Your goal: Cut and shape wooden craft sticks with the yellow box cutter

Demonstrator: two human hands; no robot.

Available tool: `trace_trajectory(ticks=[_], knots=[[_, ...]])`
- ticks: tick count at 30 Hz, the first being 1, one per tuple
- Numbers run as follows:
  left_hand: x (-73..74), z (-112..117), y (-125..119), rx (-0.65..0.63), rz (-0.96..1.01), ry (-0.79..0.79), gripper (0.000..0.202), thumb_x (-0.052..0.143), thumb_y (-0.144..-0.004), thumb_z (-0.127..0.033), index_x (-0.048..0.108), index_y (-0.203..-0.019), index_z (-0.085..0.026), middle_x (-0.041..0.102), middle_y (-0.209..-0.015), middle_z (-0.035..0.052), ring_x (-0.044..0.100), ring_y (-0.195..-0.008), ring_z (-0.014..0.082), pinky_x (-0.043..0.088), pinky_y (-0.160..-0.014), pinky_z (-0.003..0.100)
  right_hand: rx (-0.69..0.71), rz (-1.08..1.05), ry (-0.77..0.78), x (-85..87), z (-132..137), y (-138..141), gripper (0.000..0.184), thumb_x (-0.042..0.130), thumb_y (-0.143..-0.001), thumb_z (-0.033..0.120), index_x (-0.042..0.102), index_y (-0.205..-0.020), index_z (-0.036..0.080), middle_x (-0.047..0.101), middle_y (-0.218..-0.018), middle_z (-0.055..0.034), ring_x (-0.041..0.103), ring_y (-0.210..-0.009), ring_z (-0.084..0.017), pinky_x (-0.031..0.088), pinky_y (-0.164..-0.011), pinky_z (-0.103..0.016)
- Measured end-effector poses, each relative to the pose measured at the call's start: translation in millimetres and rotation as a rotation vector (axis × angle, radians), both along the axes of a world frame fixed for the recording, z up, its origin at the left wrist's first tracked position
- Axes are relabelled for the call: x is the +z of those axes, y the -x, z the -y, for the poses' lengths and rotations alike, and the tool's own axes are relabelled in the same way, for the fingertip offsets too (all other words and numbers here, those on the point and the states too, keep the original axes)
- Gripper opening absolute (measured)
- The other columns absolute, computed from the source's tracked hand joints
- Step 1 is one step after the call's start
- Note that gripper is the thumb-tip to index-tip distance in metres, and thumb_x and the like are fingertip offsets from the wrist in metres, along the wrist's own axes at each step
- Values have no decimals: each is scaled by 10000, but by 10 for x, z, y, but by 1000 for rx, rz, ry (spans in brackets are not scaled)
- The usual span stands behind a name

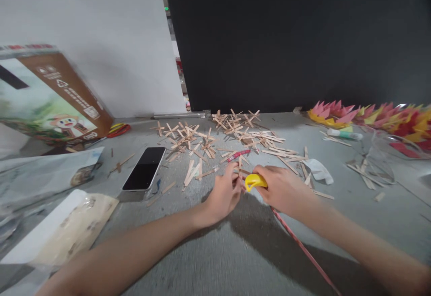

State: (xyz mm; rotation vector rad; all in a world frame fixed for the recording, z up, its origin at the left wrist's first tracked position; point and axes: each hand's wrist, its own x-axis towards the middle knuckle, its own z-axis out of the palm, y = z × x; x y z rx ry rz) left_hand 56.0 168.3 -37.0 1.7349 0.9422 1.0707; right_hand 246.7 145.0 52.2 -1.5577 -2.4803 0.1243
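My right hand [284, 189] is closed round a yellow tool [254, 181] with a red cord [299, 244] trailing back toward me; it looks like a glue gun. My left hand [225, 192] is pinched on small wooden sticks [239, 169] right at the tool's tip. Both hands hover just above the grey table [235, 251]. Beyond them lies a scatter of wooden sticks glued into crosses [215, 136].
A black phone [144, 169] lies left of my hands. A cardboard box [50, 94] and plastic packaging [43, 224] fill the left side. Pink, yellow and red paper flowers [370, 118], a glue tube [343, 134] and a clear bowl [387, 156] sit at the right. A dark board stands behind.
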Motion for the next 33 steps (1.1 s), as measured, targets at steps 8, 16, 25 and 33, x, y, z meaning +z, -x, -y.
trace_trajectory(ticks=[8, 16, 25, 33], knots=[[67, 33, 12, 55, -244, -54, 388, 491, -972, -107, 533, -1346, -200, 774, -937, 40, 730, -754, 143, 501, -693, 209, -19, -259, 122, -116, 18, 24, 186, 529, -770, 57, 606, -804, 223, 587, -626, 28, 470, -563, -138, 293, -591, -266], [68, 83, 51, -4, -338, -67, 447, 518, -914, -79, 527, -1340, -214, 752, -960, 51, 719, -766, 171, 471, -686, 230, -7, -308, 100, -271, 0, 61, 168, 535, -779, 82, 615, -820, 223, 665, -698, -5, 564, -621, -161, 333, -623, -264], [81, 7, 24, 13, -155, -35, 249, 467, -990, -137, 540, -1220, -200, 707, -801, 0, 667, -662, 129, 471, -640, 200, 9, -224, 81, -211, -64, -26, 160, 535, -780, 79, 602, -771, 224, 627, -630, 5, 524, -571, -152, 288, -588, -282], [38, 62, 54, -83, -223, -148, 526, 475, -958, -93, 485, -1473, -200, 744, -920, 47, 715, -776, 160, 537, -759, 248, 51, -373, 73, -379, -54, 27, 164, 530, -743, 74, 604, -755, 220, 611, -611, 13, 525, -554, -140, 310, -579, -270]])
